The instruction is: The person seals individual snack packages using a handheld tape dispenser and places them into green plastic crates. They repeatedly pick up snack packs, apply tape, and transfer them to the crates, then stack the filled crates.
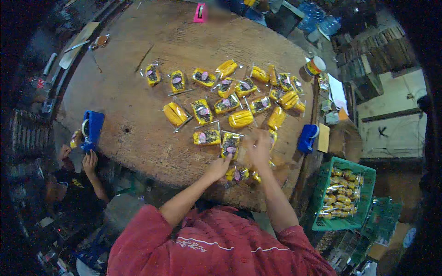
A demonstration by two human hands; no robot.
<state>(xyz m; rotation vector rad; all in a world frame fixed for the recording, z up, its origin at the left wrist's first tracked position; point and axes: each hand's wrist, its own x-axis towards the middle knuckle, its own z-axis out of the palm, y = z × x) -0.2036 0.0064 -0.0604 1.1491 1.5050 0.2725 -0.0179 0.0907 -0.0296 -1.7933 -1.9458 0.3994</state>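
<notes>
My left hand has its thumb on the lower end of a clear-wrapped yellow bread roll with dark topping and a pink oval label, lying on the wooden table. To its right my right hand is blurred over the table, its fingers bent; whether it holds anything cannot be told. Another topped roll lies left of the touched one, and one lies below it near the table's edge. Several more wrapped rolls, such as a plain yellow one, are spread over the table beyond my hands.
At the left, a co-worker's hands are by a blue tape dispenser. Another blue dispenser stands at the right edge, a pink one at the far edge. A green plastic crate with wrapped rolls stands at the lower right.
</notes>
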